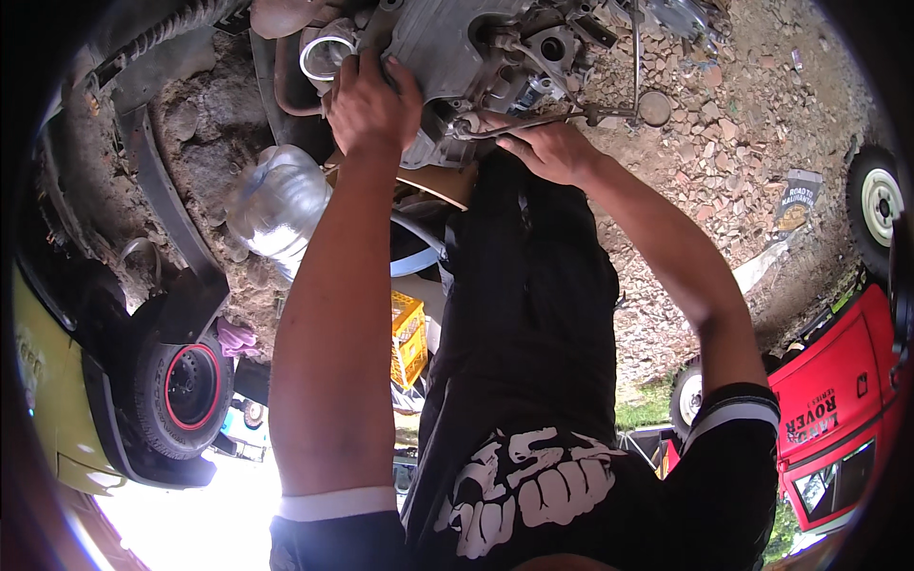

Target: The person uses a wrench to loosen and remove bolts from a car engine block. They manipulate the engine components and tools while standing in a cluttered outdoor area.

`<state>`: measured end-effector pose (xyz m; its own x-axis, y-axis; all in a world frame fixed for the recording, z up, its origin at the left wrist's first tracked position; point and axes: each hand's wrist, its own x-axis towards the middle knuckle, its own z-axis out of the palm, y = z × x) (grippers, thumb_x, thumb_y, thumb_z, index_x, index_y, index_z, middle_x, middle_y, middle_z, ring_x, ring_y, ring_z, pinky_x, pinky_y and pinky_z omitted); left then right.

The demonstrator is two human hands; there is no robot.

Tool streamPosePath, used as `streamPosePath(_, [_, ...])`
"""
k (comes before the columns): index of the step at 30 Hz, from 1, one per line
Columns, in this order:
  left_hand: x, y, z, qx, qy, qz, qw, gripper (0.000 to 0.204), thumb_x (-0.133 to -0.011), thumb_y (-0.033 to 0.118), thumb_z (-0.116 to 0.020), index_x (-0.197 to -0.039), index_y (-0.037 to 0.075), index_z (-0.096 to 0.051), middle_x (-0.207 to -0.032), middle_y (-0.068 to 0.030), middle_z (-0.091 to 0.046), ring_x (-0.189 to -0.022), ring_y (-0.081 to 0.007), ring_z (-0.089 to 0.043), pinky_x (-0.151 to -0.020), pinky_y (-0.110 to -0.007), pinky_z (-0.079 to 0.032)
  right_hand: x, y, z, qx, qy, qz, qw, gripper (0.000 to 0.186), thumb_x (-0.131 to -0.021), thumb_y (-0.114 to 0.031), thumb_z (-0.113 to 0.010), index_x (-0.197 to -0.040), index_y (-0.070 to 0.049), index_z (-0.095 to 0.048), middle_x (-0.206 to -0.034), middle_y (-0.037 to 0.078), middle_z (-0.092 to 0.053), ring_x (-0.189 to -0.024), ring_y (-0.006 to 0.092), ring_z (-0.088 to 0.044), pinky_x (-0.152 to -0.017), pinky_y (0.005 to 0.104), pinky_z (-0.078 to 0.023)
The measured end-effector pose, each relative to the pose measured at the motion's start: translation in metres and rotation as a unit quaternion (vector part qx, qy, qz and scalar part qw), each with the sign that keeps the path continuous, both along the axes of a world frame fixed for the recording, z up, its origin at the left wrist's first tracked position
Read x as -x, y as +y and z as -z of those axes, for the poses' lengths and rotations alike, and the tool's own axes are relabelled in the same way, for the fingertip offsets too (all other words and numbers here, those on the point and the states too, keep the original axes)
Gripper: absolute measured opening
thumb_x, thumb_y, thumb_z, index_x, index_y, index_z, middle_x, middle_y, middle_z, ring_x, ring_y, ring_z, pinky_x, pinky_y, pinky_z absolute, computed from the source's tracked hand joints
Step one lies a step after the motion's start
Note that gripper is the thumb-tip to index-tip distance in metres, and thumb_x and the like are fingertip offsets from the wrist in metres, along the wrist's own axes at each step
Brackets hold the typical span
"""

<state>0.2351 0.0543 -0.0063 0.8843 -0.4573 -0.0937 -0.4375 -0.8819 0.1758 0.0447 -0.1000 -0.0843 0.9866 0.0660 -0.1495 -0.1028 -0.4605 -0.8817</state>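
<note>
At the top of the head view is a grey metal casting point(433, 38) of a vehicle's underside, with a pipe ringed in white point(327, 45) at its left. My left hand point(371, 109) is on the casting's lower left edge beside that ring, fingers curled over it, tips partly hidden. My right hand point(538, 147) grips a long, thin metal tool or bar point(514, 127) lying across fittings below the casting; its left end meets a small metal fitting point(464, 124), and its fingers are partly hidden. My black-clad body fills the middle below.
Rubble ground point(705, 162) is at right, near a red vehicle point(819, 371). A yellow vehicle point(43, 390), red-rimmed wheel point(190, 381) and dark bent panel point(171, 209) are at left. A large clear plastic bottle point(271, 205), pink cloth point(238, 338) and yellow crate point(407, 333) lie around me.
</note>
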Motion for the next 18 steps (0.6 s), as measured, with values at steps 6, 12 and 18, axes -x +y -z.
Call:
streamPosePath(6, [-0.001, -0.001, 0.002, -0.027, -0.001, -0.004, 1.0, 0.036, -0.093, 0.032, -0.049, -0.111, 0.005, -0.065, -0.109, -0.0191, -0.064, -0.106, -0.0371, -0.062, -0.096, -0.049, -0.047, 0.007, 0.025, 0.009, -0.028, -0.094, 0.109, 0.989, 0.032, -0.098, -0.026, -0.059, -0.127, -0.012, -0.063, -0.114, 0.015, -0.069, -0.105, 0.0355, -0.065, -0.09, 0.0436, -0.051])
streamPosePath(12, [0.0, 0.003, 0.008, 0.006, -0.017, -0.004, 1.0, 0.037, -0.092, 0.033, -0.051, -0.111, 0.005, -0.066, -0.109, -0.0192, -0.064, -0.107, -0.037, -0.062, -0.096, -0.05, -0.046, 0.005, 0.025, -0.007, -0.106, -0.048, 0.118, 0.986, 0.028, -0.098, -0.02, -0.058, -0.121, -0.005, -0.065, -0.108, 0.016, -0.07, -0.101, 0.036, -0.065, -0.088, 0.0422, -0.05])
streamPosePath(18, [0.0, 0.005, 0.006, 0.001, -0.016, -0.009, 1.0, 0.038, -0.091, 0.034, -0.052, -0.111, 0.005, -0.066, -0.109, -0.0202, -0.065, -0.107, -0.0376, -0.063, -0.097, -0.05, -0.046, 0.023, 0.009, -0.022, -0.092, -0.013, 0.12, 0.988, 0.028, -0.1, -0.017, -0.055, -0.122, -0.001, -0.063, -0.1, 0.02, -0.07, -0.086, 0.0392, -0.068, -0.071, 0.0412, -0.053])
